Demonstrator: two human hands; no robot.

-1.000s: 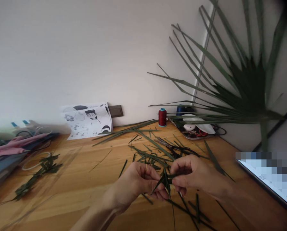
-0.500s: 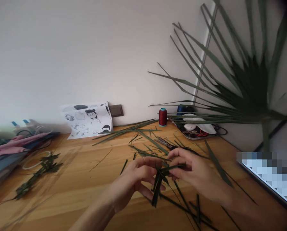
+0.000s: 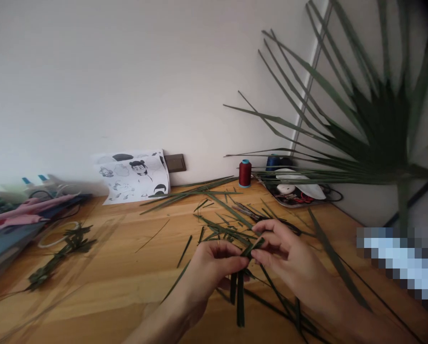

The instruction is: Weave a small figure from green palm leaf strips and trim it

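Dark green, flat, ribbon-like strips [image 3: 240, 301], folded together with two blunt ends hanging down, are held above the smooth, grained wooden table [image 3: 128, 272], pinched between the thumb and fingers of the left hand [image 3: 216, 263]; the right hand [image 3: 287, 253], loosely curled, has its fingertips at their upper end, though whether it grips them cannot be told. Thin, straight offcuts [image 3: 217, 229] lie scattered beyond the hands, with dark-handled scissors [image 3: 246, 210] among them. A dark red spool [image 3: 245, 173] stands upright near the wall, a fan-shaped palm leaf [image 3: 382, 129] spreads narrow blades at right, and a knobbly leaf bundle [image 3: 45, 270] lies at left.
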